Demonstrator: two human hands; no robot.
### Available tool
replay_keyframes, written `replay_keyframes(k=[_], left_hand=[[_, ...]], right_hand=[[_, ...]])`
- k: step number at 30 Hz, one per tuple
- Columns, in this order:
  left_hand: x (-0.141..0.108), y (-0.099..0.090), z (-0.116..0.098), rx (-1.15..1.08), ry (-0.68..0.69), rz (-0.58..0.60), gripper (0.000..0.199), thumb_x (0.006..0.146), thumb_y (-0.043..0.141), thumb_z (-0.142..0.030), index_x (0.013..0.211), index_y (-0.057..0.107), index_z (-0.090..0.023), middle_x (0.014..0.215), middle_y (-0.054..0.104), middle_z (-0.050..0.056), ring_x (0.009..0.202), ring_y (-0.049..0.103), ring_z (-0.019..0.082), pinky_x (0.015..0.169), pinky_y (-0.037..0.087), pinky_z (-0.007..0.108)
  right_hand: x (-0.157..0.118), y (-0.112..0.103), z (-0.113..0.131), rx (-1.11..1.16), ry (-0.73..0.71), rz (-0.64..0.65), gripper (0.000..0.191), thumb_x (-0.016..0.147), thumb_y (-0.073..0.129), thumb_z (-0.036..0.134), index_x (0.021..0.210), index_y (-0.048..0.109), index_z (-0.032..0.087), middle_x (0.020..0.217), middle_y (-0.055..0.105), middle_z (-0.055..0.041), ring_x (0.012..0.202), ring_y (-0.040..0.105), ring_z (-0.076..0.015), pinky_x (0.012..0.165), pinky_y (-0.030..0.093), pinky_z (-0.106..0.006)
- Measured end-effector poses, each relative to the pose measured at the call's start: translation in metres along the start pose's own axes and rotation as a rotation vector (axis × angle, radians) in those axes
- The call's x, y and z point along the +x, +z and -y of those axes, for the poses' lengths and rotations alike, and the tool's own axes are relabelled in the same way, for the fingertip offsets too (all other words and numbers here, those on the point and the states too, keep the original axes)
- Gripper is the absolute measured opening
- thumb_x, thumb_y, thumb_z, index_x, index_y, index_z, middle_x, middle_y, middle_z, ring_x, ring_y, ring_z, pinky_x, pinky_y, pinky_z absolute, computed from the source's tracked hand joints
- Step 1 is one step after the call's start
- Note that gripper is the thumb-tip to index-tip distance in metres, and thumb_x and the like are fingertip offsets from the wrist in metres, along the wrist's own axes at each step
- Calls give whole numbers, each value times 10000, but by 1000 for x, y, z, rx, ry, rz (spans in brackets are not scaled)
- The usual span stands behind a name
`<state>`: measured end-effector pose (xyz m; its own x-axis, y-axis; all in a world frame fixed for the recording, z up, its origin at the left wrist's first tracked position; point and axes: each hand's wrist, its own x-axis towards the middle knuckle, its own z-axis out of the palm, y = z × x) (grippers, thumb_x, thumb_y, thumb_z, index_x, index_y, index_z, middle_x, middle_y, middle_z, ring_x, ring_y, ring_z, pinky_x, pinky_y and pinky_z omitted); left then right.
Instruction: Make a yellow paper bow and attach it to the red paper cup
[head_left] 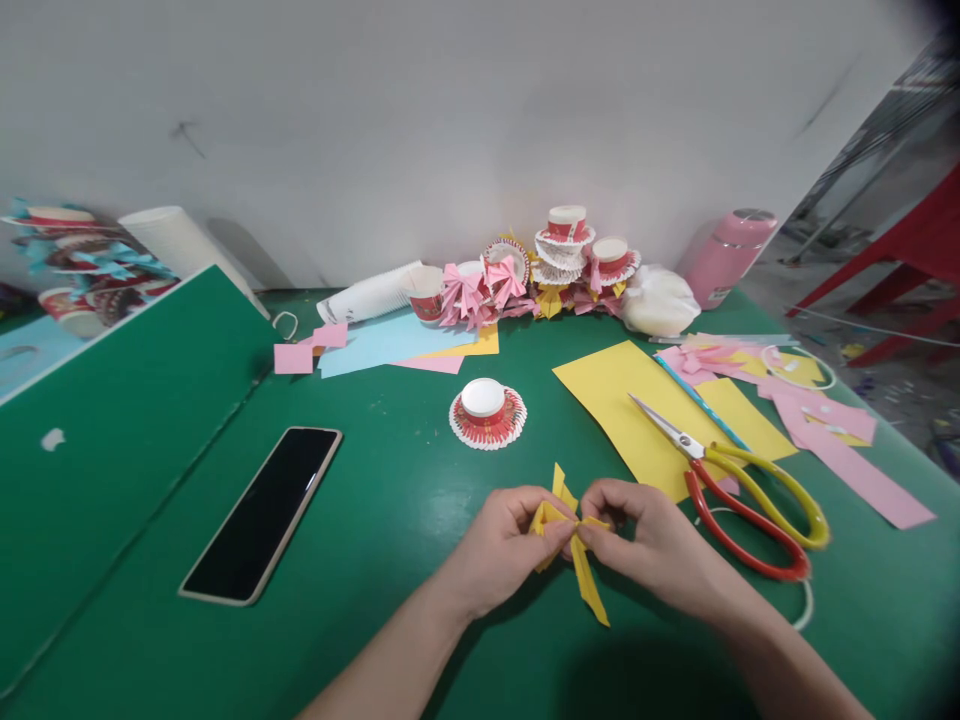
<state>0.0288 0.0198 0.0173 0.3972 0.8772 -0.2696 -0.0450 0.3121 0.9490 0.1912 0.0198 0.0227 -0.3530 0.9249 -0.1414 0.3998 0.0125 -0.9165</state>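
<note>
Between my two hands is a yellow paper bow (589,583), its strips sticking out above and below the fingers. My left hand (510,545) pinches the bow's left side near the middle. With thumb and fingertips pressed together, my right hand (641,540) grips its right side close to the centre; the fingers partly hide the knot. Just beyond the hands a small hat made from a paper cup (484,400), with a white top and a fringed red-and-white brim, sits on the green table. Scissors (697,450) with red and yellow handles lie right of my right hand.
Yellow paper sheets (607,390), a blue pencil-like stick (701,402) and pink paper strips (855,450) lie to the right. A phone (262,515) rests at left beside a green board (112,430). Along the wall stand several decorated cup hats (566,235), stacked cups (371,292) and a pink flask (731,258).
</note>
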Motion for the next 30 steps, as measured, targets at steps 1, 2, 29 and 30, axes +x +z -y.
replay_keyframes(k=[1,2,29,30], left_hand=[[0,0,0,-5,-2,0,230,701,633,-348,682,601,-121,554,537,-20,470,381,54,451,281,191],[0,0,0,-13,-6,0,231,697,637,-347,681,600,-120,551,538,-21,468,382,53,450,284,190],[2,11,0,-175,-8,-194,244,633,683,-356,608,583,-135,489,477,-56,454,372,55,476,309,207],[2,12,0,-168,-2,-206,236,632,681,-350,611,583,-136,498,479,-55,461,376,57,479,309,207]], right_hand=[[0,1,0,-18,-2,-16,137,733,500,196,603,460,181,561,433,40,530,387,-96,473,336,-212],[0,3,0,-32,-8,-33,133,729,495,187,601,457,184,562,441,38,530,396,-98,472,342,-212],[1,6,-4,-26,-33,-134,164,786,487,284,671,523,174,575,481,21,534,407,-118,500,355,-235],[0,7,-4,-42,-33,-145,162,785,486,279,667,522,174,571,474,22,530,404,-116,497,355,-233]])
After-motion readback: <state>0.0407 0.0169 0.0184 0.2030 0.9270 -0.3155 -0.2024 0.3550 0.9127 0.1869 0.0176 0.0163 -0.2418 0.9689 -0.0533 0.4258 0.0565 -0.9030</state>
